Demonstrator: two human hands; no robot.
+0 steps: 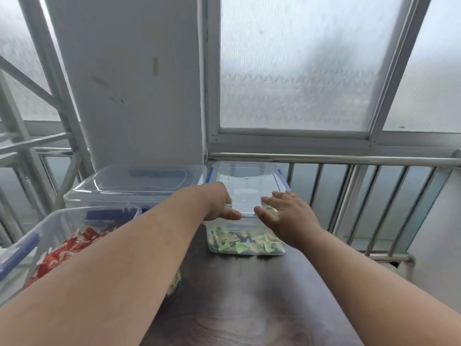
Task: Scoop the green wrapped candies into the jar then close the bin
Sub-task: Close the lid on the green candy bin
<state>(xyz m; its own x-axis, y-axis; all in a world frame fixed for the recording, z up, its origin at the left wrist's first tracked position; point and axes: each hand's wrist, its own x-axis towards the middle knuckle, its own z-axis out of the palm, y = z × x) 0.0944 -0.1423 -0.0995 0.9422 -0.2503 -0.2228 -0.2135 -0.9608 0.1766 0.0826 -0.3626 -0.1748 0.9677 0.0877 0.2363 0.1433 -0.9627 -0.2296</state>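
A dark brown wood-grain tabletop [249,295] stands against a white wall pillar [129,83] and a frosted sliding window [299,71], with a steel railing [349,161] running behind it on the right.

The clear plastic bin [245,236] holding the green wrapped candies [245,243] sits at the far middle of the tabletop. Its clear lid with blue latches [247,181] lies on top of the bin.

Both forearms reach forward from the near edge. The left hand [219,203] grips the near left edge of the lid, fingers curled over it and thumb along the rim. The right hand [287,211] rests flat on the near right part of the lid, fingers straight and spread.

To the left, a clear open bin of red wrapped candies [62,245] sits near; the left forearm crosses in front of it. Behind it stands a closed clear lidded bin [134,186], just beside the green-candy bin.
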